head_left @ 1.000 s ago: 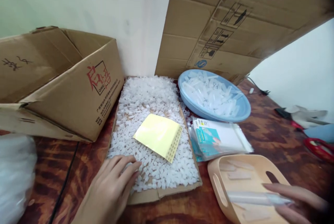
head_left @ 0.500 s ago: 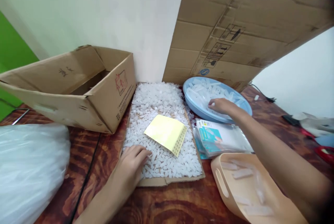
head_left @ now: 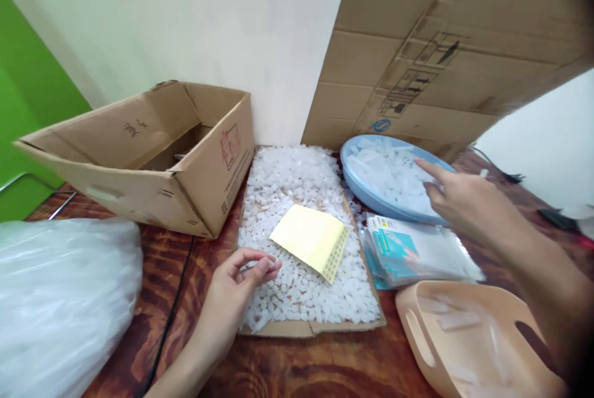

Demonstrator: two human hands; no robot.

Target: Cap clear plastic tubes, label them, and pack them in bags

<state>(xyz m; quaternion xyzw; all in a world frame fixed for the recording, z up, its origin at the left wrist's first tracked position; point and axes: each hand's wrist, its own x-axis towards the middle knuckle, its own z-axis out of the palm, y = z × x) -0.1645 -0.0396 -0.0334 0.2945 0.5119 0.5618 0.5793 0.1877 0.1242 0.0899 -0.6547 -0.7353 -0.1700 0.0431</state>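
Tabletop [head_left: 278,367]: dark wood
Left hand [head_left: 234,283]: seven o'clock, newly near-pinched over white pieces [head_left: 320,302]; we can't tell its hold
Right hand [head_left: 464,194]: three o'clock, half-open, shifted across basin [head_left: 366,192], nothing lifted

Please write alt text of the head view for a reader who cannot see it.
A person's right hand is over a blue basin of translucent pieces; left hand beside a yellow sheet, over small white pieces on cardboard. Packets and a peach basket are nearby.
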